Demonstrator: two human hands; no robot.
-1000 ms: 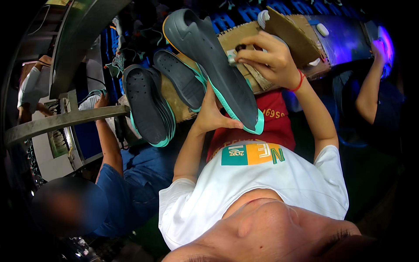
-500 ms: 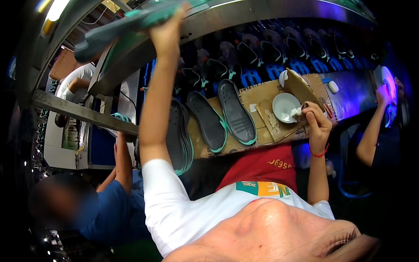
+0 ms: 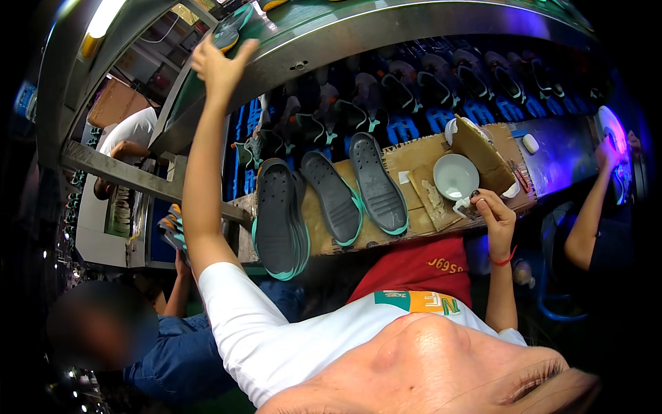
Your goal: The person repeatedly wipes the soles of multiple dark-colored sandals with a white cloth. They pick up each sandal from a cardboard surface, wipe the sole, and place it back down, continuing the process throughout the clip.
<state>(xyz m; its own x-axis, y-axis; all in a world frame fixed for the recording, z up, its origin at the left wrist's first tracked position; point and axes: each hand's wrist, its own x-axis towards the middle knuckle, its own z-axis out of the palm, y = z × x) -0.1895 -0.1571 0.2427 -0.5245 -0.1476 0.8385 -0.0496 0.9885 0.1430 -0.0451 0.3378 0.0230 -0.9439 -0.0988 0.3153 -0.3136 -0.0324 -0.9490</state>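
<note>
My left hand [image 3: 224,65] is stretched far forward over the edge of the raised green conveyor belt [image 3: 303,24]. Its fingers are spread and nothing is in them. Close to its fingertips, a dark shoe [image 3: 231,31] with teal and orange parts rests on the belt. My right hand [image 3: 495,217] pinches a small white wad [image 3: 463,205] just below a white bowl [image 3: 456,176]. On the cardboard [image 3: 396,155] lie two dark grey soles with teal rims, one left [image 3: 332,196] and one right [image 3: 378,183]. Left of them is a stack of similar soles [image 3: 279,221].
Several dark shoe uppers [image 3: 434,83] on blue holders stand in rows behind the cardboard. A metal bar [image 3: 124,165] crosses at left. A co-worker in blue [image 3: 179,345] sits left, holding a shoe [image 3: 172,228]. Another person's hand [image 3: 607,152] works under purple light at right.
The grey and teal sole that my left hand held is out of it, and the fingers have spread. That arm has swung left. My right hand has dropped slightly away from the bowl.
</note>
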